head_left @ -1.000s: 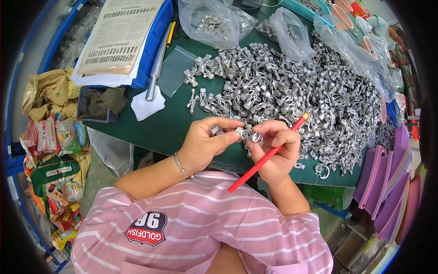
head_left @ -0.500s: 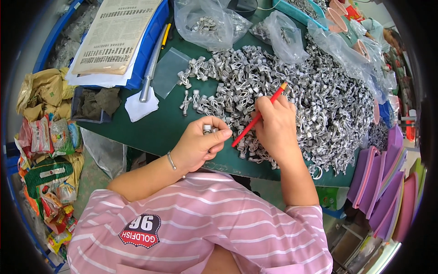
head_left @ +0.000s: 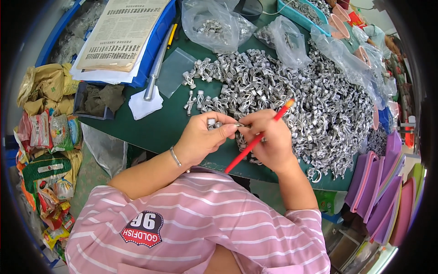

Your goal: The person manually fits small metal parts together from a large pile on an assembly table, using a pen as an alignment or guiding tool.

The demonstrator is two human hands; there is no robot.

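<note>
My left hand (head_left: 197, 139) is closed, with several silver ring-shaped metal pieces (head_left: 212, 123) showing between its curled fingers. Its thumb and forefinger meet the fingertips of my right hand (head_left: 273, 141) over a small metal piece (head_left: 239, 124), mostly hidden by the fingers. A slim red pen-like tool (head_left: 246, 153) with an orange-yellow end is gripped in my right hand, slanting down toward my shirt. Beyond and right of both hands spreads a large heap of silver metal pieces (head_left: 315, 114) with looped ends. Two single pieces (head_left: 200, 99) lie at its left side.
A tapered metal rod (head_left: 157, 68) rests by a blue tray (head_left: 157, 29) with printed papers. White paper scraps (head_left: 146, 106) and a flat plastic bag (head_left: 175, 68) lie nearby. Clear bags of metal pieces (head_left: 214, 25) stand at the back. A grey-filled box (head_left: 98, 101) sits at the left edge.
My right hand has moved left and down from the heap to meet my left hand. The red tool's lower end now points closer to my shirt. The view has shifted slightly.
</note>
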